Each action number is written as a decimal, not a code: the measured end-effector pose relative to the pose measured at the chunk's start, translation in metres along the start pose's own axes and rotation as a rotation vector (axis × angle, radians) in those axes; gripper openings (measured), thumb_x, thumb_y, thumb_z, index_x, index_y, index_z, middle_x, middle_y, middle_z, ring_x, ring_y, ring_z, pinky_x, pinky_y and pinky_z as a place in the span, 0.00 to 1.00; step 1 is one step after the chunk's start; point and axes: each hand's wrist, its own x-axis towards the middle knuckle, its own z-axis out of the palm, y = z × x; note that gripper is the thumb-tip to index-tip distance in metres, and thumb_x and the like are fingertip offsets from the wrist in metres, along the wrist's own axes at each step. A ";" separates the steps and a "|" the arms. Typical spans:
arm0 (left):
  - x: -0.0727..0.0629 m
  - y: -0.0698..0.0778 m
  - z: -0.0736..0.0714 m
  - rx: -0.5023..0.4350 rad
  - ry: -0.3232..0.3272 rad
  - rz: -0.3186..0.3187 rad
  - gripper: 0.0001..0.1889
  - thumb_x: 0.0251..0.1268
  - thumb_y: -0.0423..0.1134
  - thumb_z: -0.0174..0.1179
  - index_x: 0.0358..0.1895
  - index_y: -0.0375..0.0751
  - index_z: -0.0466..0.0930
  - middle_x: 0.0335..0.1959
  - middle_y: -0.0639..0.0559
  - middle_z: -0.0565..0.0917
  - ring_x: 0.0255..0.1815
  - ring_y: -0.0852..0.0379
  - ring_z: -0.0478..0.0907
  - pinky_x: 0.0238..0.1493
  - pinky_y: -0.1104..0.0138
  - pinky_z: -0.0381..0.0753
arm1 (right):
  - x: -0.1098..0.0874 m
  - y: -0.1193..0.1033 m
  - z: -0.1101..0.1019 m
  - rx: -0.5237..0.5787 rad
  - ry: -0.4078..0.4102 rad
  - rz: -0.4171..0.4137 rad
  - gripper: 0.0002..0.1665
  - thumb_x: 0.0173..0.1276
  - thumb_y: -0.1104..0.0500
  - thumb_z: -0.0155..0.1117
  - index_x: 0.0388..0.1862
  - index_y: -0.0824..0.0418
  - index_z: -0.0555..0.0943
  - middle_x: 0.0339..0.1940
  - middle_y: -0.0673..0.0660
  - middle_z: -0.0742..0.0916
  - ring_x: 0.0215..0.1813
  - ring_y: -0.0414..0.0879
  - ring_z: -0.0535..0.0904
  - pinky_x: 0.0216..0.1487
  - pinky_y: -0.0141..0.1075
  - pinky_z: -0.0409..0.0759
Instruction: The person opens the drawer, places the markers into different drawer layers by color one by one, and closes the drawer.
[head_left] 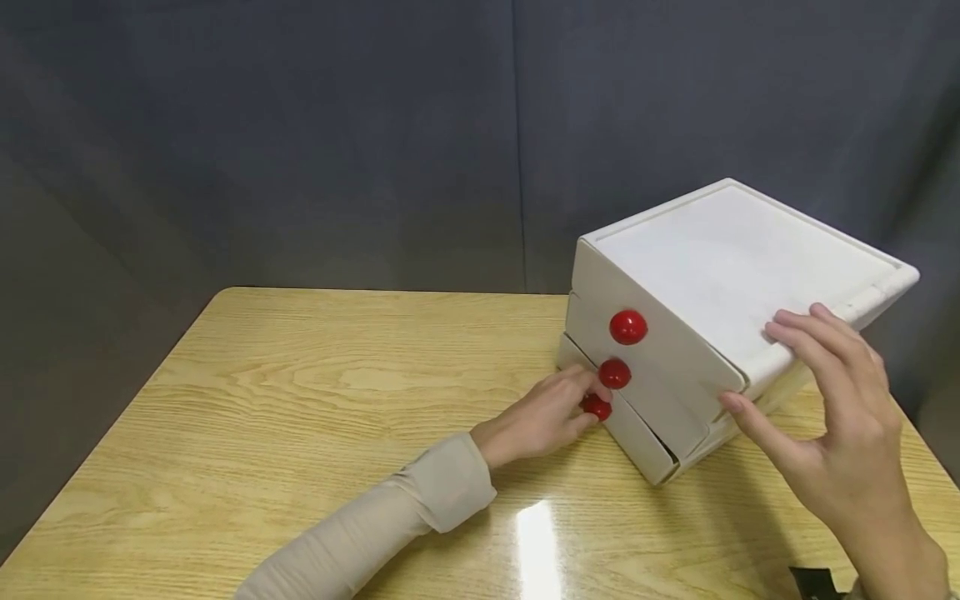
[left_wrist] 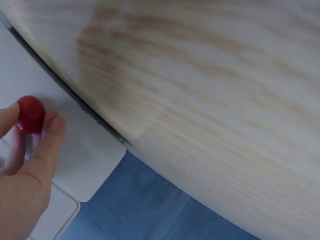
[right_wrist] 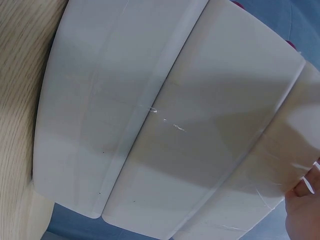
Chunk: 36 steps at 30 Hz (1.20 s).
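Observation:
A white three-drawer unit (head_left: 750,242) with round red knobs stands on the table's right side. My left hand (head_left: 551,417) pinches the lowest red knob (head_left: 597,407) between thumb and fingers. The left wrist view also shows that red knob (left_wrist: 31,115) held between the fingertips. A narrow dark gap runs above the bottom drawer (head_left: 637,442), whose front stands slightly forward. My right hand (head_left: 847,417) rests at the unit's right top edge, fingers on top, thumb at the front corner. In the right wrist view, part of that hand (right_wrist: 305,205) touches the unit's side (right_wrist: 190,125).
The unit stands on a wood-grain table (head_left: 300,417). A dark grey-blue curtain (head_left: 337,150) hangs behind. The middle red knob (head_left: 615,373) and top red knob (head_left: 628,327) are just above my left hand. A small black object (head_left: 816,582) shows at the bottom right.

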 end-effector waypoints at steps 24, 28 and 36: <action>-0.005 0.000 -0.006 0.026 -0.024 -0.013 0.18 0.72 0.38 0.59 0.62 0.40 0.76 0.59 0.50 0.79 0.58 0.57 0.77 0.61 0.72 0.77 | 0.004 -0.008 -0.002 -0.065 -0.073 0.028 0.48 0.65 0.29 0.60 0.51 0.76 0.80 0.53 0.73 0.82 0.72 0.53 0.71 0.79 0.44 0.60; -0.012 -0.003 -0.014 0.042 0.009 -0.029 0.21 0.73 0.40 0.57 0.66 0.42 0.73 0.63 0.51 0.77 0.65 0.55 0.76 0.67 0.67 0.76 | 0.013 -0.016 0.001 -0.091 -0.091 0.032 0.49 0.65 0.28 0.58 0.53 0.76 0.79 0.56 0.74 0.81 0.71 0.60 0.71 0.80 0.52 0.58; -0.024 -0.015 -0.031 0.123 0.103 -0.064 0.25 0.74 0.43 0.56 0.70 0.39 0.68 0.67 0.50 0.74 0.68 0.55 0.73 0.70 0.63 0.74 | 0.035 -0.031 0.017 -0.111 -0.140 -0.049 0.46 0.67 0.30 0.55 0.57 0.72 0.78 0.61 0.70 0.80 0.69 0.67 0.70 0.77 0.62 0.58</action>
